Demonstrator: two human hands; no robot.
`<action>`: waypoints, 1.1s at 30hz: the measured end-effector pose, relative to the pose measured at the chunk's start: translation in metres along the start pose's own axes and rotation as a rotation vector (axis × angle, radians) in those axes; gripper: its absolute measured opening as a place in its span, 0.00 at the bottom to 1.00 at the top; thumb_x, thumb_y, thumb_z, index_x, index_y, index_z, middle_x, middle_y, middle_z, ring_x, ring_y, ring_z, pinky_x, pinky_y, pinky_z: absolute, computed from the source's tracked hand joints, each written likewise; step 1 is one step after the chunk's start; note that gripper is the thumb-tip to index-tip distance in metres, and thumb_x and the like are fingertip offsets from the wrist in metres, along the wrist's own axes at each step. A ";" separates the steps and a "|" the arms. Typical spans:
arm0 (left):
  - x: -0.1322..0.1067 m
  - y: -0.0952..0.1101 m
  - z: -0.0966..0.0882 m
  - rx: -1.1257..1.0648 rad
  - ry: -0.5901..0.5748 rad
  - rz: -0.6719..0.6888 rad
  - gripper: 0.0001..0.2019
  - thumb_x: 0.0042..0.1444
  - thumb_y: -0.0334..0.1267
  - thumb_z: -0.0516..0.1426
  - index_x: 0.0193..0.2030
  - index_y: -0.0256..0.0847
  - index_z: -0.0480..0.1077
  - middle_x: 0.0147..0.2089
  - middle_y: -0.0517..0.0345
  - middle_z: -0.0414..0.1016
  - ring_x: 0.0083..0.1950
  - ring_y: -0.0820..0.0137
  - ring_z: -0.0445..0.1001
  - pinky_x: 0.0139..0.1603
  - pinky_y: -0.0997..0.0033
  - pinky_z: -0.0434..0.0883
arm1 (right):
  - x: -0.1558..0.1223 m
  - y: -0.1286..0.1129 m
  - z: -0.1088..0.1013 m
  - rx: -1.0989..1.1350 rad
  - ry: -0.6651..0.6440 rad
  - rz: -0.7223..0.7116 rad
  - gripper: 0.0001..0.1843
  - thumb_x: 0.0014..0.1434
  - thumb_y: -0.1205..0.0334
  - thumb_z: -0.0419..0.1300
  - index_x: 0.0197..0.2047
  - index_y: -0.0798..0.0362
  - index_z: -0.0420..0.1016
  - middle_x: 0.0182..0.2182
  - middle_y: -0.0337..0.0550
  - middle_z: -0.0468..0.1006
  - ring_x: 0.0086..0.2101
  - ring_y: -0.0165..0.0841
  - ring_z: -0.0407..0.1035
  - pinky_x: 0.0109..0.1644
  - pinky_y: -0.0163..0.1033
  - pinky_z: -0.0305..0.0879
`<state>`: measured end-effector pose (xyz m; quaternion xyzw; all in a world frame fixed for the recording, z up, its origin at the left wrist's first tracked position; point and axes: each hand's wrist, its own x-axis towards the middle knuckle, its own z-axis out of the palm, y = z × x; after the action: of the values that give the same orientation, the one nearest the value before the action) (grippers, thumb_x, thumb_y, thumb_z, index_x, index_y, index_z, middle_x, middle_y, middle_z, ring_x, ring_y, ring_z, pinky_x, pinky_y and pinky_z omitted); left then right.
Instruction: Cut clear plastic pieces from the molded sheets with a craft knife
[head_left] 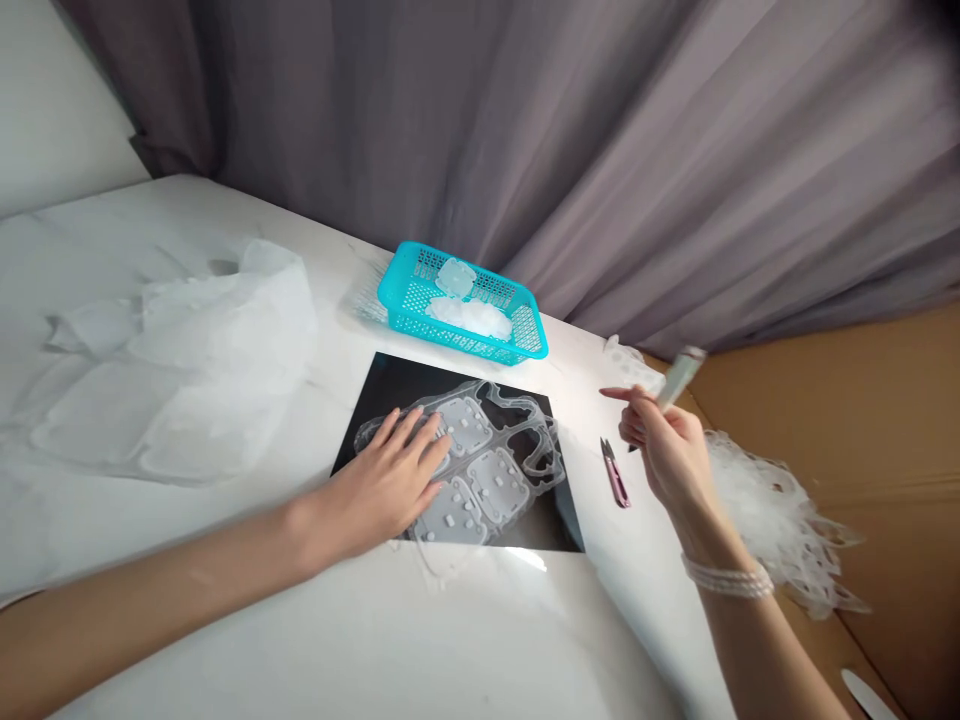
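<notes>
My left hand (394,478) lies flat, fingers spread, on a translucent silicone sheet of moulded pads (487,465) that rests on a black mat (555,525). My right hand (664,450) is raised to the right of the mat, fingers closed round a pale, blurred pen-like tool (679,378) with its tip pointing down toward the table. A pearl bracelet sits on that wrist. Small pink thread snips (616,472) lie on the white table just left of my right hand.
A turquoise basket (401,290) holding clear silicone pieces stands behind the mat. A white plastic bag (187,370) lies at the left. A heap of clear trimmings (772,520) sits at the table's right edge beside a cardboard box (885,430). Grey curtain behind.
</notes>
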<state>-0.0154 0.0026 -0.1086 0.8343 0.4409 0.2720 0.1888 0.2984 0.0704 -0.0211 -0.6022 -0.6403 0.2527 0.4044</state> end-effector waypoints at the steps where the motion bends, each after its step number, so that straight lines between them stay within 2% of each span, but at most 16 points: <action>1: -0.003 0.003 0.000 0.133 -0.032 0.007 0.19 0.65 0.38 0.51 0.60 0.34 0.67 0.68 0.34 0.62 0.71 0.42 0.53 0.68 0.37 0.50 | -0.007 -0.004 0.008 0.139 0.002 0.021 0.25 0.64 0.43 0.52 0.42 0.56 0.79 0.23 0.38 0.64 0.24 0.30 0.60 0.28 0.37 0.57; 3: -0.007 0.012 0.001 0.372 -0.096 -0.001 0.20 0.66 0.38 0.50 0.61 0.32 0.66 0.67 0.31 0.61 0.69 0.38 0.56 0.65 0.35 0.56 | -0.022 -0.016 0.030 0.315 -0.074 0.056 0.26 0.66 0.42 0.48 0.41 0.53 0.78 0.28 0.42 0.70 0.30 0.33 0.66 0.34 0.38 0.63; 6: -0.012 0.030 0.000 0.557 -0.166 -0.056 0.21 0.65 0.39 0.51 0.61 0.31 0.65 0.66 0.29 0.63 0.66 0.36 0.61 0.61 0.36 0.63 | -0.039 -0.036 0.068 0.285 -0.255 0.074 0.27 0.68 0.41 0.43 0.46 0.49 0.76 0.25 0.39 0.70 0.28 0.32 0.67 0.32 0.37 0.63; 9: -0.015 0.042 -0.001 0.595 -0.203 -0.111 0.25 0.64 0.42 0.53 0.64 0.31 0.63 0.65 0.28 0.64 0.65 0.36 0.63 0.59 0.37 0.66 | -0.045 -0.051 0.097 0.187 -0.377 0.074 0.32 0.68 0.39 0.39 0.47 0.50 0.77 0.22 0.37 0.69 0.22 0.30 0.65 0.26 0.36 0.60; 13: -0.016 0.043 -0.005 0.596 -0.227 -0.128 0.28 0.65 0.45 0.52 0.67 0.31 0.60 0.65 0.28 0.64 0.66 0.40 0.62 0.61 0.38 0.64 | -0.044 -0.053 0.118 0.164 -0.387 0.054 0.30 0.69 0.40 0.42 0.43 0.52 0.78 0.19 0.37 0.69 0.18 0.29 0.64 0.24 0.36 0.60; 15: -0.015 0.041 -0.008 0.600 -0.254 -0.124 0.28 0.66 0.46 0.50 0.67 0.32 0.61 0.67 0.29 0.62 0.67 0.40 0.61 0.61 0.35 0.63 | -0.044 -0.047 0.125 0.194 -0.431 0.045 0.24 0.67 0.43 0.49 0.41 0.53 0.77 0.21 0.39 0.73 0.21 0.31 0.68 0.27 0.37 0.65; 18: -0.015 0.041 -0.015 0.615 -0.299 -0.117 0.29 0.66 0.47 0.49 0.69 0.33 0.58 0.69 0.28 0.57 0.69 0.40 0.57 0.62 0.32 0.61 | -0.047 -0.037 0.133 0.177 -0.494 -0.019 0.15 0.64 0.49 0.58 0.40 0.53 0.77 0.29 0.41 0.78 0.29 0.33 0.73 0.35 0.38 0.71; 21: -0.014 0.042 -0.021 0.624 -0.361 -0.112 0.30 0.66 0.47 0.49 0.69 0.31 0.57 0.70 0.28 0.55 0.70 0.40 0.55 0.63 0.34 0.61 | -0.050 -0.033 0.136 0.059 -0.524 -0.134 0.11 0.66 0.54 0.56 0.41 0.52 0.76 0.32 0.42 0.78 0.33 0.33 0.73 0.38 0.38 0.70; 25: -0.011 0.044 -0.025 0.632 -0.419 -0.106 0.30 0.67 0.48 0.48 0.69 0.31 0.56 0.69 0.28 0.56 0.70 0.41 0.55 0.63 0.35 0.61 | -0.050 -0.036 0.136 -0.069 -0.532 -0.273 0.11 0.68 0.58 0.53 0.41 0.52 0.75 0.32 0.42 0.78 0.31 0.32 0.72 0.36 0.37 0.68; 33: -0.009 0.045 -0.027 0.668 -0.443 -0.096 0.29 0.67 0.49 0.48 0.70 0.33 0.56 0.70 0.30 0.56 0.71 0.42 0.55 0.64 0.35 0.61 | -0.049 -0.037 0.136 -0.102 -0.532 -0.357 0.09 0.68 0.61 0.53 0.41 0.52 0.75 0.32 0.41 0.79 0.30 0.30 0.72 0.35 0.36 0.68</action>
<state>-0.0083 -0.0273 -0.0648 0.8667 0.4919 -0.0819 0.0102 0.1628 0.0393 -0.0754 -0.4126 -0.8308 0.2940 0.2303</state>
